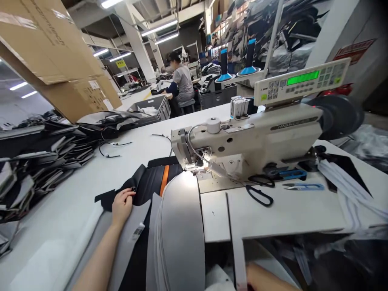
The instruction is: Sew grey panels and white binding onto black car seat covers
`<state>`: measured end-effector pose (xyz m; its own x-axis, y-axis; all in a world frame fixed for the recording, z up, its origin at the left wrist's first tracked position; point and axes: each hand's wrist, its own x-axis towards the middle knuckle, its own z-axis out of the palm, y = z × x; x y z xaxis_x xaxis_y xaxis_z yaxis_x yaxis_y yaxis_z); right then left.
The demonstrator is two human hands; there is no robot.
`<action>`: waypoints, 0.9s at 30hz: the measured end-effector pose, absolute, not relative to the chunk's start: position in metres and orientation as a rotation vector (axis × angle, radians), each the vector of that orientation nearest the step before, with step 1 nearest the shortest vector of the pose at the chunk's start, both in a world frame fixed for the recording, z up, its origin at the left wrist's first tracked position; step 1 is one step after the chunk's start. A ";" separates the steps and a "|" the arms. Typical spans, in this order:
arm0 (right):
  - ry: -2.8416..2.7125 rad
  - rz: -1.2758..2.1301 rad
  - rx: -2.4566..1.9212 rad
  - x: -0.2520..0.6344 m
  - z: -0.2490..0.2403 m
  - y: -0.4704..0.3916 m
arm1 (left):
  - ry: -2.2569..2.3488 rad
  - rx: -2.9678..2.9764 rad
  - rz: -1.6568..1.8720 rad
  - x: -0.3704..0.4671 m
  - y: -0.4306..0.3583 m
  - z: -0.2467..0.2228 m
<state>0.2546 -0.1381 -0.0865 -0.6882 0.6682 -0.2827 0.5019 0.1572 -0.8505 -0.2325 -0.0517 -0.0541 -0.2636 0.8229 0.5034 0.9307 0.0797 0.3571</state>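
Observation:
My left hand (123, 204) is closed on the edge of a folded black fabric piece (145, 184) with an orange stripe (164, 180), left of the sewing machine (245, 139). Light grey panels (182, 230) with a curved edge lie stacked below the lit needle area. A grey piece with a barcode label (138, 231) lies beside my left wrist. At the bottom, my right hand (253, 277) is low by the table's front edge, near pale pieces (220, 279); its fingers are hidden.
Black-handled scissors (260, 196) and blue thread snips (304, 186) lie right of the machine, near white strips (345, 186). Piles of dark cut pieces (54, 157) and a cardboard box (69, 52) stand on the left. Farther back, a person (183, 81) sits beside a grey crate (162, 107).

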 end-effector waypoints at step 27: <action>-2.606 0.230 -0.513 0.195 -0.065 0.019 | -2.104 -2.235 0.281 -0.015 -0.013 -0.006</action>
<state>0.1951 0.0186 -0.0654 -0.8189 0.3951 0.4162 0.3160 0.9159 -0.2476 -0.0147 -0.0131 -0.0057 0.0522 0.9944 -0.0918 0.9836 -0.0671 -0.1674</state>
